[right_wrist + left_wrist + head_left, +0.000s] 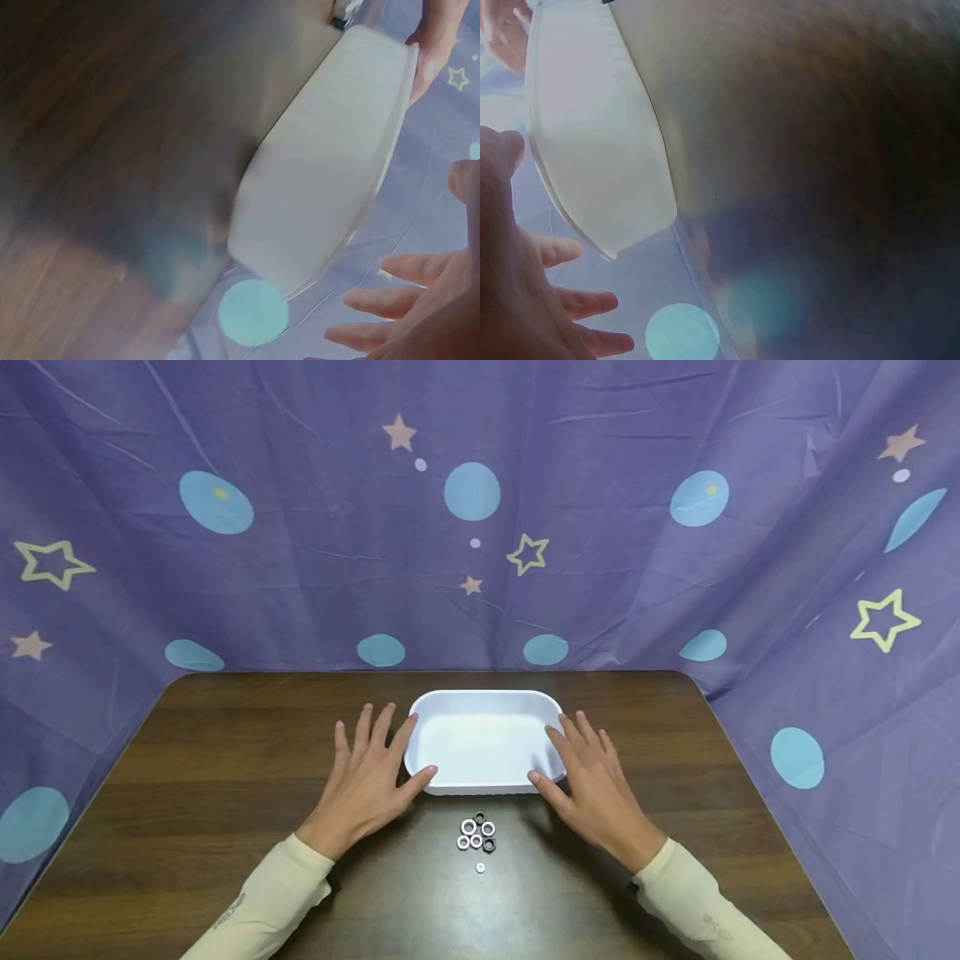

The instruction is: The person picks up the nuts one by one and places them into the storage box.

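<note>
A white rectangular tray (480,788) with rounded corners sits on the wooden table, nothing visible inside it. My left hand (367,781) is at its left end, fingers spread, with thumb and index finger close to the rim; whether they touch it I cannot tell. At the opposite end is my right hand (596,785), also spread, its thumb and index finger over the rim in the head view. In the right wrist view those fingers (386,301) appear apart from the tray wall (315,165). Several small metal nuts (468,827), silver and dark, lie before the tray, between the hands.
One small silver piece (481,867) lies nearer me than the cluster. Brown wooden table (210,793) extends to both sides. A purple curtain (322,560) with stars and blue dots hangs behind the table and along its sides.
</note>
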Demonstrator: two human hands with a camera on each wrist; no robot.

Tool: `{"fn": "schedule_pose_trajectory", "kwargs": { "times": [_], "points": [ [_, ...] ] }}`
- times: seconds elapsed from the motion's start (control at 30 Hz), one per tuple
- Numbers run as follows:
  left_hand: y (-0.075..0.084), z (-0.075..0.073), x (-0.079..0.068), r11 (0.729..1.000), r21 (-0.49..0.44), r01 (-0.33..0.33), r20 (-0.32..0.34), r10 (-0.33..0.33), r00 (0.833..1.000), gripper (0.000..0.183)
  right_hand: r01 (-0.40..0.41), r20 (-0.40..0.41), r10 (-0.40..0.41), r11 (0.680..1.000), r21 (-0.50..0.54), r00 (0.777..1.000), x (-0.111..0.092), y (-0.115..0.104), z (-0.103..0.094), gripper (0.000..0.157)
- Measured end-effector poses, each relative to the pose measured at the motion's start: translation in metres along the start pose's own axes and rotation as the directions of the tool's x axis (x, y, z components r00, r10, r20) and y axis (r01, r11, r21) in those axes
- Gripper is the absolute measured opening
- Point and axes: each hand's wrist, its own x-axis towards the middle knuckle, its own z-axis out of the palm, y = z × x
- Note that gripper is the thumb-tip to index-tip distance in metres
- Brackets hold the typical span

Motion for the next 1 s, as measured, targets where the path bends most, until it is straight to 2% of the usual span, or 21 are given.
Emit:
{"fn": "schedule_pose_trajectory", "kwargs": {
  "times": [0.13, 0.3, 0.6, 0.73, 0.93, 1.0],
  "points": [
    [0.0, 0.001, 0.0, 1.0, 0.005, 0.005, -0.003, -0.005, 1.0, 0.096, 0.102, -0.081, -0.1, 0.995, 0.019, 0.992, -0.002, -0.01, -0.001, 0.066],
    [0.001, 0.002, -0.001, 1.0, -0.009, 0.008, 0.0, -0.008, 1.0, 0.101, 0.211, -0.159, -0.204, 0.977, 0.03, 0.966, -0.004, -0.023, -0.002, 0.061],
    [0.002, 0.003, -0.001, 0.999, -0.034, 0.005, 0.009, -0.004, 1.0, 0.1, 0.342, -0.181, -0.324, 0.936, 0.077, 0.928, -0.014, -0.044, -0.001, 0.041],
    [0.003, 0.003, -0.001, 1.0, -0.029, -0.001, 0.014, 0.001, 1.0, 0.098, 0.378, -0.158, -0.361, 0.922, 0.09, 0.919, -0.017, -0.048, 0.003, 0.035],
    [0.004, 0.004, -0.003, 1.0, -0.025, -0.005, 0.026, 0.005, 1.0, 0.097, 0.376, -0.045, -0.373, 0.92, 0.108, 0.927, -0.023, -0.05, 0.014, 0.029],
    [0.004, 0.004, -0.003, 1.0, -0.03, -0.007, 0.026, 0.008, 1.0, 0.097, 0.388, -0.013, -0.388, 0.917, 0.093, 0.922, -0.025, -0.05, 0.02, 0.027]
  ]
}}
